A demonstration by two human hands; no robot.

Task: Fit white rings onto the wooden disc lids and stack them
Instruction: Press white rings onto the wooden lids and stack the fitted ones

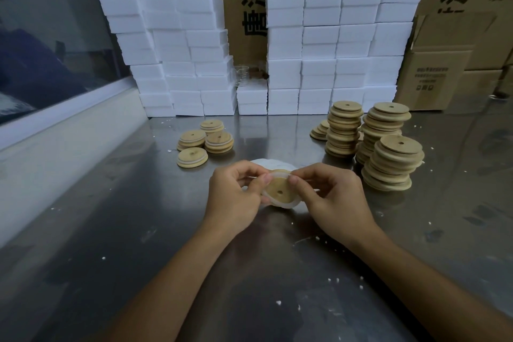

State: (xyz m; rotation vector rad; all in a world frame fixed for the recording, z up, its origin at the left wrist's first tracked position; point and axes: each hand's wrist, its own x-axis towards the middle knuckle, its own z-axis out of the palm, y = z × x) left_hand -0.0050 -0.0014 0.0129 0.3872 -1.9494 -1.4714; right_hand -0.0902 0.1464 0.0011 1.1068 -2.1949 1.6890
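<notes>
Since there's only the head view to go on, here's what we've got: we're holding one wooden disc lid (279, 191) up between both hands over the steel surface (138, 230), its flat face with the small centre hole tipped toward us. Our left hand (236, 197) grips the lid's left edge, thumb pinching near the top rim, and our right hand (330, 197) pinches the top right, so both are clamped on the same lid from opposite sides. The white ring (281, 204) wraps round the rim and looks stretched; it seems seated along the bottom and not fully down at the top, right where the two thumbs meet, so that's where the next push probably has to go. Both hands are about equally close to that spot. Finished lids (205, 139) sit in a small group well ahead to the left, nearer the left hand, while the bare stacks (388, 153) stand to the right. A pile of spare rings (273, 163) lies just behind the hands, mostly hidden. We can't see the fingers behind the lid, or its back face.
</notes>
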